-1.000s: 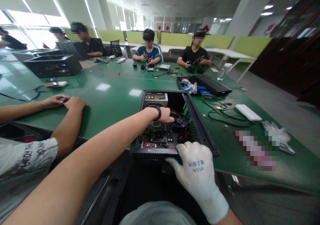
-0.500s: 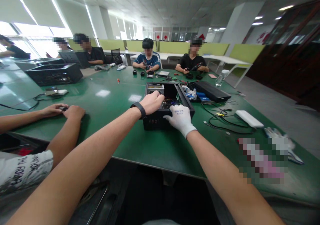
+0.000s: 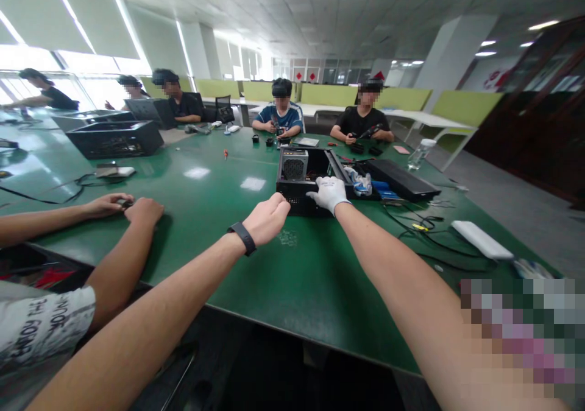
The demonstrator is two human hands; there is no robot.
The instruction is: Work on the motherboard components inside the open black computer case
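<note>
A black computer case [image 3: 297, 195] lies on the green table in front of me with its upper side uncovered. Inside its left part a grey power supply [image 3: 294, 166] with a round fan grille shows. My right hand [image 3: 329, 194], in a white glove, grips the near rim of the case, thumb pointing left. My bare left hand [image 3: 266, 219], with a black band at the wrist, is closed at the near left corner of the case. Its fingertips are turned away, so whatever they hold, or whether they touch the case, is hidden.
To the right lie a black panel [image 3: 402, 179], blue-and-white gloves [image 3: 359, 181], cables and a white box [image 3: 482, 239]; a clear bottle [image 3: 421, 154] stands behind. A co-worker's hands [image 3: 144, 209] are at left, near another open case [image 3: 116, 138]. People sit across the table.
My left hand has come out of the case interior toward me, down to its near left corner. The case sits slightly farther away, my right hand still on its rim. The view has turned slightly.
</note>
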